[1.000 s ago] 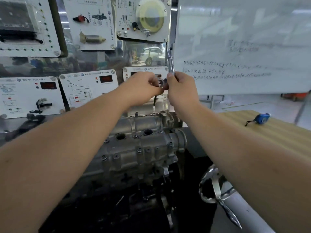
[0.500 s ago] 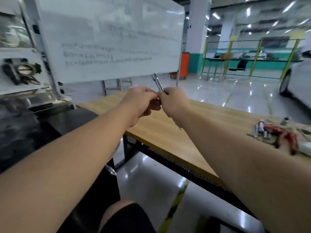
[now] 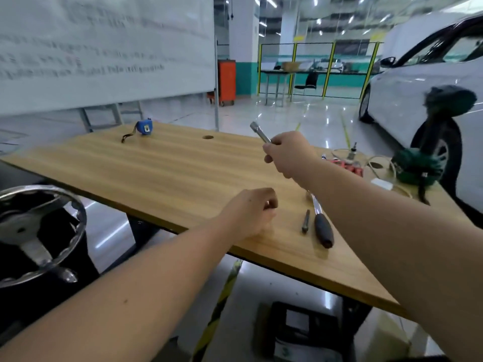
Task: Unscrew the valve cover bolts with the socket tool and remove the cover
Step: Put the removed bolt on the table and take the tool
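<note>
My right hand (image 3: 287, 155) grips a silver socket tool (image 3: 258, 131) above the wooden table (image 3: 167, 173), its socket end pointing up and to the left. My left hand (image 3: 251, 212) hovers lower, over the table's near edge, with fingers curled toward the thumb; whatever lies inside them is hidden. A ratchet handle with a black grip (image 3: 322, 226) lies on the table to the right of my left hand, and a single bolt (image 3: 305, 221) lies beside it. The engine and its valve cover are out of view.
A chrome handwheel (image 3: 39, 231) stands at the lower left. A blue tape measure (image 3: 143, 128) sits at the table's far side; red parts, cables and a green bundle (image 3: 415, 165) lie at its right end. A whiteboard (image 3: 104, 48) stands behind, a white car (image 3: 431, 87) at right.
My view swung right from the engine to the table. My hands, joined at the tool earlier, have separated: the left dropped toward the table and the right kept the socket tool.
</note>
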{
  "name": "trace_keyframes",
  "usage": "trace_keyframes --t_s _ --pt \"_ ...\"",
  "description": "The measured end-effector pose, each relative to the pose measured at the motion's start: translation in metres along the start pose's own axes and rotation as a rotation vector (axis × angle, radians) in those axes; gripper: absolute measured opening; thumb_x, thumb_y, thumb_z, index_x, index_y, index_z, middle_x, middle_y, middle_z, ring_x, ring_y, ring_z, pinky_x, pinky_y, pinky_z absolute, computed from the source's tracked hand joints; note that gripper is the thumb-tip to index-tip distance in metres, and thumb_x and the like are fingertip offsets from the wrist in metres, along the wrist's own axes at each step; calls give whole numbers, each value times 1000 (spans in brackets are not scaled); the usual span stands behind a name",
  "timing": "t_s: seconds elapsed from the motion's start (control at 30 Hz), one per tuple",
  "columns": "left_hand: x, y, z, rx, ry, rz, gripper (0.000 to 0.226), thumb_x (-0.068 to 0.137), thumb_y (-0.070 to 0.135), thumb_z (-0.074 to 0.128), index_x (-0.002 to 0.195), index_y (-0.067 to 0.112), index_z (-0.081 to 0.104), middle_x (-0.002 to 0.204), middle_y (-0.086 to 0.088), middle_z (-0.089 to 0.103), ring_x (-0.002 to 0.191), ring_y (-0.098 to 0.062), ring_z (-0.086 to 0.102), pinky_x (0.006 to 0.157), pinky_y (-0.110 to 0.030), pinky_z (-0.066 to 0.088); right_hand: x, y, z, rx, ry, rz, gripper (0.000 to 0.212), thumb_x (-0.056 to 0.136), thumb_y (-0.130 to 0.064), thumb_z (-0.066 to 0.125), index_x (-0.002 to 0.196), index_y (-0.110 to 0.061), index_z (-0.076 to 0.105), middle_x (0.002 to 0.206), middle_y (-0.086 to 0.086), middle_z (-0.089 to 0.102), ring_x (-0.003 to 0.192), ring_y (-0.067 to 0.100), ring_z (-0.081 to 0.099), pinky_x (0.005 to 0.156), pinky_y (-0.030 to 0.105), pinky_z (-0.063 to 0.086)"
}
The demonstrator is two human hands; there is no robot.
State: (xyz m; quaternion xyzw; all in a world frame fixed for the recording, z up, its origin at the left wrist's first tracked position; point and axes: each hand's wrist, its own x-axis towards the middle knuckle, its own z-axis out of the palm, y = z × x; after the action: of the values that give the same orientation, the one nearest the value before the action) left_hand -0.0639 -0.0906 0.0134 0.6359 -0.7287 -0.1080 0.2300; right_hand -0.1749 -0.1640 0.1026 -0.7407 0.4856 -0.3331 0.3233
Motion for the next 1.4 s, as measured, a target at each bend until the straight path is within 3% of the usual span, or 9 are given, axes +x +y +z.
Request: trace_keyframes --t_s 0.13,0.33,0.4,0.53,0.73,1.0,1.13,1.23,1.4 --pt "11 14 27 43 -30 93 17 102 32 61 116 25 67 110 5 71 92 -7 56 78 -22 40 2 16 -17 -33 14 9 24 103 -22 54 84 -14 65 73 -2 68 40 8 44 35 14 32" --pt "16 20 32 44 -127 129 44 93 36 73 133 29 57 107 11 70 78 0 55 65 -11 33 0 28 -24 -27 15 57 24 104 -24 52 86 -13 63 32 -17 46 22 2 37 28 11 27" --pt "15 16 25 37 -154 102 50 91 38 75 134 31 53 105 12 69 79 1 57 65 -11 35 0 27 -22 -19 20 53 24 104 -25 52 86 -13 65 37 -15 52 26 3 41 30 12 29" --pt "10 6 12 49 -147 26 40 93 34 72 130 28 57 103 14 67 84 0 59 68 -14 41 0 17 -9 61 7 27 20 103 -23 54 98 -10 69 79 1 71 50 14 46 46 23 38" --pt "-8 -11 -32 55 -23 -112 29 97 26 61 126 22 62 109 9 68 99 -12 63 88 -28 52 -1 -14 26 118 -48 -43 20 102 -22 56 87 -15 67 75 -1 70 49 13 47 41 21 36" --pt "-87 -66 -160 218 215 -366 30 99 32 60 127 23 60 102 12 60 98 -15 59 78 -30 44 -18 -130 123 248 -163 -216 23 100 -20 56 84 -8 69 67 -2 67 43 7 46 44 22 36" --pt "-165 -98 -232 273 344 -484 27 96 26 62 122 19 65 110 2 70 99 -21 65 87 -38 55 -53 -210 187 293 -272 -336 26 97 -19 55 76 -7 65 38 -10 46 34 6 39 38 19 29" --pt "-230 -118 -274 329 420 -580 6 92 26 67 95 25 62 85 7 64 83 -21 60 68 -31 46 -87 -269 231 319 -371 -449 25 96 -20 56 78 -7 66 47 -5 46 47 15 40 45 24 28" --pt "-332 -134 -330 417 492 -708 28 89 17 65 69 30 50 72 5 58 73 -23 59 57 -32 39 -146 -349 295 345 -502 -610 31 97 -21 61 66 -14 60 57 0 50 58 22 50 54 30 39"
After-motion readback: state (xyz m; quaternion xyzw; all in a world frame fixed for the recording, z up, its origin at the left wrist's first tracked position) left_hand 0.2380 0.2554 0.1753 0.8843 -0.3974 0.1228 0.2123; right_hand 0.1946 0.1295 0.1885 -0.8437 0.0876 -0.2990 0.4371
